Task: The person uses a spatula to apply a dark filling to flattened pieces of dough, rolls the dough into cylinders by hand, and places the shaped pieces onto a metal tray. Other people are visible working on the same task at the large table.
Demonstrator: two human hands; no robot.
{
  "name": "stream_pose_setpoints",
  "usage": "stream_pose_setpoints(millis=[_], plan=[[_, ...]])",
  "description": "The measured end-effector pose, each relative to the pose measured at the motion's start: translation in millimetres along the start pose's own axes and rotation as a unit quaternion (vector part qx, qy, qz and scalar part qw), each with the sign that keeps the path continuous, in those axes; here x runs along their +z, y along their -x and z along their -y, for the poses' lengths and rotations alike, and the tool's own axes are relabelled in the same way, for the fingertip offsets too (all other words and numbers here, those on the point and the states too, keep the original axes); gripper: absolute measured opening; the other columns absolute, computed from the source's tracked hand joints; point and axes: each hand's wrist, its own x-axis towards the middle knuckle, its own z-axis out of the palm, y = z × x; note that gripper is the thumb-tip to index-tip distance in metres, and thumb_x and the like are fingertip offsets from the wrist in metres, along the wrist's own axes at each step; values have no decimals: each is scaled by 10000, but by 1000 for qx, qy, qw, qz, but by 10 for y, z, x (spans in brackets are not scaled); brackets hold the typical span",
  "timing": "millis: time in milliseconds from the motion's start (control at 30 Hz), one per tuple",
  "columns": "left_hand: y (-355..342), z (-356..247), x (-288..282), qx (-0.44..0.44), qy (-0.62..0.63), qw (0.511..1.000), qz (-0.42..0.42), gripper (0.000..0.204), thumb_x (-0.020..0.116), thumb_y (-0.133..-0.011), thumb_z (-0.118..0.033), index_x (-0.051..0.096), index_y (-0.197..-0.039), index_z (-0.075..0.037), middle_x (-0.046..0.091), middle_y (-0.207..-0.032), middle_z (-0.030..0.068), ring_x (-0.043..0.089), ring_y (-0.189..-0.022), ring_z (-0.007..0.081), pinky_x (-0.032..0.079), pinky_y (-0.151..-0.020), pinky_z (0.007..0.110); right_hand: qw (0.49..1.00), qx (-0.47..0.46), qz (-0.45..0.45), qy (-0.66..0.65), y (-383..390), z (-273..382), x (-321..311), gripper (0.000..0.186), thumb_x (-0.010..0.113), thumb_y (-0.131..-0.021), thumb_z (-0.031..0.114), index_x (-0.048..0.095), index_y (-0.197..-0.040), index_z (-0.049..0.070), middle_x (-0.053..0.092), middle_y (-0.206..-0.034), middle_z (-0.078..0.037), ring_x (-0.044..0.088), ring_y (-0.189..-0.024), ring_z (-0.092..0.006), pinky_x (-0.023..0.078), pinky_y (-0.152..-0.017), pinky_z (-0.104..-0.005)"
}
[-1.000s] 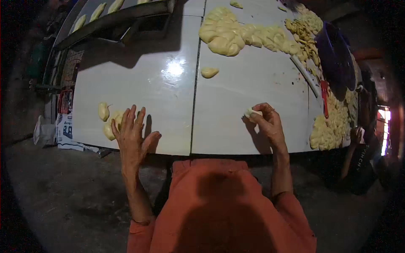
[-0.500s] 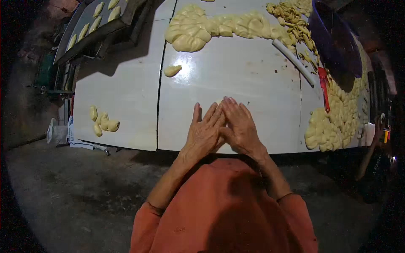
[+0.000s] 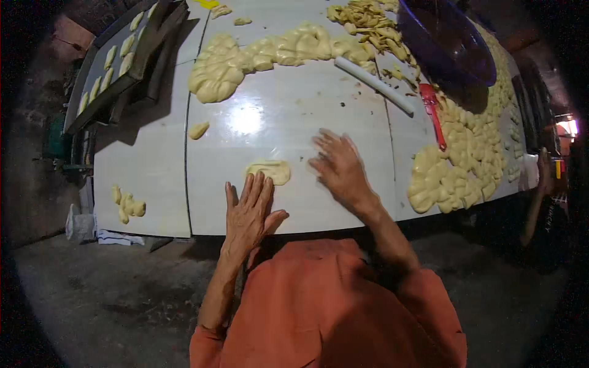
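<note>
A flattened, pale yellow dough piece point(image 3: 269, 171) lies on the white counter point(image 3: 288, 116), near its front edge and just in front of me. My left hand point(image 3: 250, 211) lies flat and open on the counter, fingers spread, its fingertips touching or nearly touching the near rim of the dough. My right hand point(image 3: 339, 167) is also open and empty, palm down, blurred with motion just to the right of the dough and apart from it.

To press this piece well, I judge it wants even pressure from flat palms rather than fingertips, so the thickness comes out even and the edges do not tear.

Further out, a small dough lump point(image 3: 198, 129) sits to the left, and a cluster of shaped pieces point(image 3: 127, 204) lies near the counter's left front corner. A long mass of dough point(image 3: 257, 58) stretches across the far side. A white rolling pin point(image 3: 374, 85) lies diagonally to the right, then a red scraper point(image 3: 433, 110) and a dark purple bowl point(image 3: 445, 40). Heaped dough portions point(image 3: 457, 165) fill the right end. A tray of pieces point(image 3: 107, 61) stands at far left. Another person's arm point(image 3: 541, 184) shows at the right edge.
</note>
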Motion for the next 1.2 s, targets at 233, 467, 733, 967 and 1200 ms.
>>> stream_pose_setpoints(millis=[233, 467, 733, 967, 1200], plan=[[24, -149, 10, 0, -35, 999, -11, 823, 522, -950, -646, 421, -1534, -76, 351, -1628, 195, 298, -1524, 370, 111, -1167, 748, 927, 123, -116, 335, -745, -1729, -824, 421, 617, -966, 248, 610, -1320, 18, 657, -1228, -188, 587, -1198, -354, 414, -1035, -530], [126, -14, -94, 16, 22, 995, -93, 886, 712, -892, -516, 341, -1588, -113, 274, -1656, 206, 298, -1521, 383, 140, -1159, 753, 963, 53, -109, 239, -512, -1138, -699, 354, 585, -988, 218, 617, -1282, 24, 658, -1189, -159, 586, -1134, -375, 415, -991, -498], [-139, 75, -224, -76, 15, 985, -152, 797, 662, -935, -486, 406, -1559, -60, 311, -1646, 206, 278, -1523, 417, 61, -1177, 733, 981, -89, 124, 121, -79, 236, 231, 493, 753, -877, 216, 621, -1341, 112, 613, -1314, -102, 578, -1209, -278, 412, -1060, -500], [-761, 356, -305, -165, -6, 983, -86, 566, 437, -1054, -385, 443, -1546, -105, 386, -1611, 197, 253, -1533, 408, 12, -1172, 737, 951, 53, 100, 287, -473, 203, 632, 605, 673, -934, 422, 541, -1475, 186, 452, -1578, -92, 323, -1510, -321, 179, -1186, -687], [-1682, 795, -451, -126, -32, 972, -194, 615, 512, -1019, -451, 455, -1536, -123, 313, -1618, 273, 225, -1523, 460, 75, -1116, 800, 961, 16, -10, 274, -1352, -47, 684, 624, 548, -993, 538, 517, -1496, 169, 391, -1588, -187, 294, -1503, -400, 197, -1173, -697]])
